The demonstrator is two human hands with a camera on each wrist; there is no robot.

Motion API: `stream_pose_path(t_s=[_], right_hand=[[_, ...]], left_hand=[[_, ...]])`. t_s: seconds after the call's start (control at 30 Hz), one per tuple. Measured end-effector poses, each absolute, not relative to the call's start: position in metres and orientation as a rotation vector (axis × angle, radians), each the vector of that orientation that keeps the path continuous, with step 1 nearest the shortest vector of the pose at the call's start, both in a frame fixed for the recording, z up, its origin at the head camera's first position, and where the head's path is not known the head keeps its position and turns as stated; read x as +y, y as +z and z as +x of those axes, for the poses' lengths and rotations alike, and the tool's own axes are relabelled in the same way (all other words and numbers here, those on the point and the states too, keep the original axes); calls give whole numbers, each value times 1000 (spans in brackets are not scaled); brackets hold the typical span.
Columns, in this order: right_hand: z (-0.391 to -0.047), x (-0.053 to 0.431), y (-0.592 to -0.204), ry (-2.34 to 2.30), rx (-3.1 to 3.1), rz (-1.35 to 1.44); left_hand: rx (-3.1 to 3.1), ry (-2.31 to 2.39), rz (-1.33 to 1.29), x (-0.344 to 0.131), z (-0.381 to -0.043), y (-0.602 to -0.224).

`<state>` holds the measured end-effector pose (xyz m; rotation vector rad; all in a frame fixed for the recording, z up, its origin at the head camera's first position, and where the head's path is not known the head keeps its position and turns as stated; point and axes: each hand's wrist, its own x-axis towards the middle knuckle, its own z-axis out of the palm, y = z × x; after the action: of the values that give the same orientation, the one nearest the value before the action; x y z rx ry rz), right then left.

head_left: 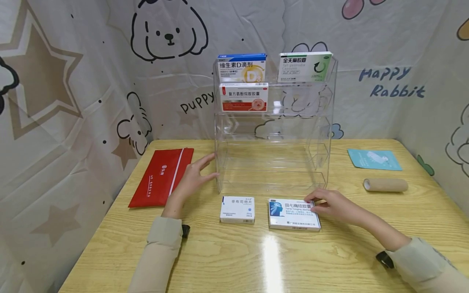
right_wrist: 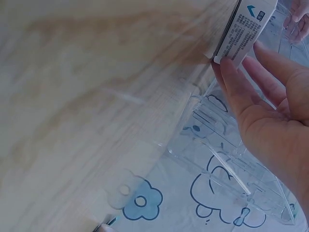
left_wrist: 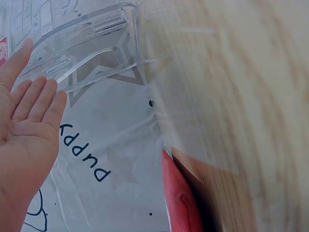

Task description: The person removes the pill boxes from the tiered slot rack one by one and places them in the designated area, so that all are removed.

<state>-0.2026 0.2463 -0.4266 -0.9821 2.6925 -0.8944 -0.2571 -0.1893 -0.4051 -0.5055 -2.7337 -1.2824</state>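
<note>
A clear acrylic tiered rack (head_left: 271, 162) stands at the middle of the table. My left hand (head_left: 194, 177) is at its left side, fingers spread and tips at the panel; the left wrist view shows the palm of that hand (left_wrist: 34, 125) with nothing in it. My right hand (head_left: 335, 205) pinches the right end of a white-and-blue medicine box (head_left: 293, 215) lying face up before the rack. In the right wrist view, thumb and fingers are at the end of this box (right_wrist: 246, 34). Left of it lies a smaller white medicine box (head_left: 237, 209).
On the rack's upper tiers stand a blue-and-yellow vitamin D box (head_left: 242, 68), a green-and-white box (head_left: 305, 67) and a red-and-white box (head_left: 244, 97). A red pouch (head_left: 161, 177) lies left; a teal packet (head_left: 374, 159) and a cardboard tube (head_left: 386, 185) lie right.
</note>
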Motion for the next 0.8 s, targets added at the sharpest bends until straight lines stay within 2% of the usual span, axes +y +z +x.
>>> stream_pose_path(t_s=[0.47,0.8], right_hand=[[-199,243,-426,-889,2751,-1033],[-203,231,-418,-915,3019,-1212]], left_hand=[[-2738,-1290,-507,-189,-256,-405],[-2746,-1294,-502,-189,-256,-405]])
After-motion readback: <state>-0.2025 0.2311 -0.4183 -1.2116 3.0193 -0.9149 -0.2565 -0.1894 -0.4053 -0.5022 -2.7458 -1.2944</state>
